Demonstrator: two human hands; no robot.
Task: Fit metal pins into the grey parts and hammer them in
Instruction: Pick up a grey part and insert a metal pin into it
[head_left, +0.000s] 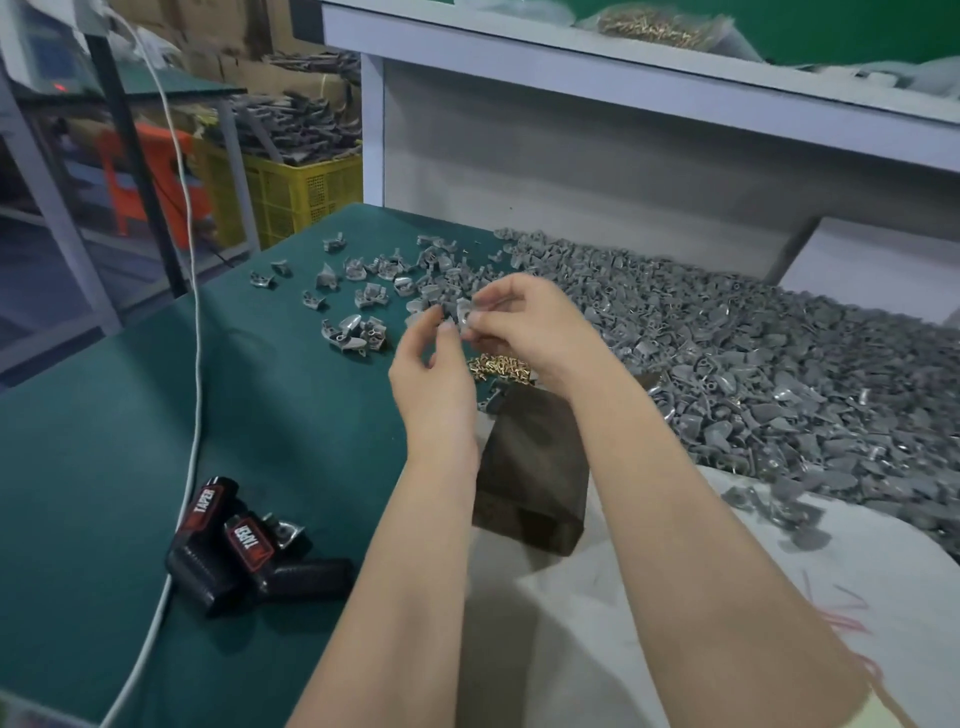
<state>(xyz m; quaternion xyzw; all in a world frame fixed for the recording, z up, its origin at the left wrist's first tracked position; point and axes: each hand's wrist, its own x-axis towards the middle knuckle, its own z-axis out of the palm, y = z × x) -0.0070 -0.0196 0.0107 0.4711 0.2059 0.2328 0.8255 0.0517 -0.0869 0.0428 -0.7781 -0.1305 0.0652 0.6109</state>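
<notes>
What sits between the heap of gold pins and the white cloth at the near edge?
A dark rectangular block, in the head view, lies between the gold pins and the white cloth.

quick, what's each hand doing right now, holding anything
left hand: fingers curled beside the grey part; cannot tell if it holds anything
right hand: pinches the grey part

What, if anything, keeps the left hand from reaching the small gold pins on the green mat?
Probably nothing, so yes: the gold pins lie on open mat just beside the left hand, uncovered. Its fingertips are at the grey part the right hand pinches, though.
</notes>
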